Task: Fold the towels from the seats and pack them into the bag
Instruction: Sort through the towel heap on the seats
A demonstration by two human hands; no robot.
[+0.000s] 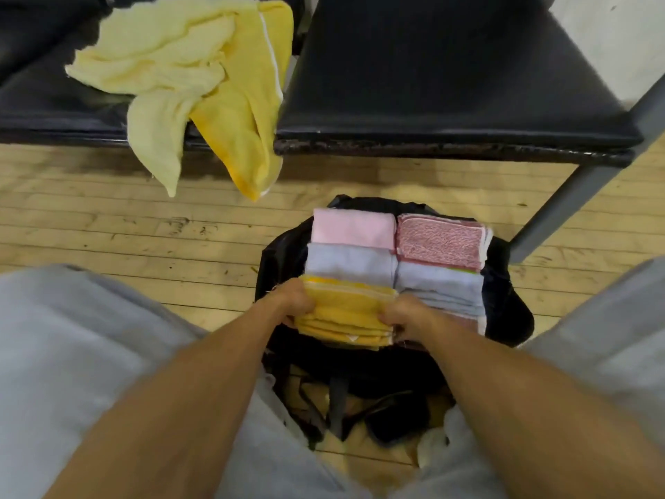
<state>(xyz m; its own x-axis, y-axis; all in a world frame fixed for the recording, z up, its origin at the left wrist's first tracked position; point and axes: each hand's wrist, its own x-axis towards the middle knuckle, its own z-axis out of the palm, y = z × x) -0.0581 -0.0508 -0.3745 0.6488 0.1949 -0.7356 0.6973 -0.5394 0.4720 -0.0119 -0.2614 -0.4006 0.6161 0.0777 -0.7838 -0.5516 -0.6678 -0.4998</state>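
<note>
- where it sits at the near edge of the black bag (511, 311), i see the folded yellow towel (345, 315) clasped at either end by left hand (293, 300) and right hand (403, 315).
- other folded towels (440, 243) sit packed just behind it.
- loose yellow towels (172, 59) drape a dark seat (36, 99).

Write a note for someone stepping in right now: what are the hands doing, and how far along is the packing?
Hands: left hand and right hand both grip the folded yellow towel at the bag, near side.
Done: pink towel, red towel and two grey towels lie folded in the bag.
To do: pale yellow towel and deep yellow towel, unfolded on the left seat.
</note>
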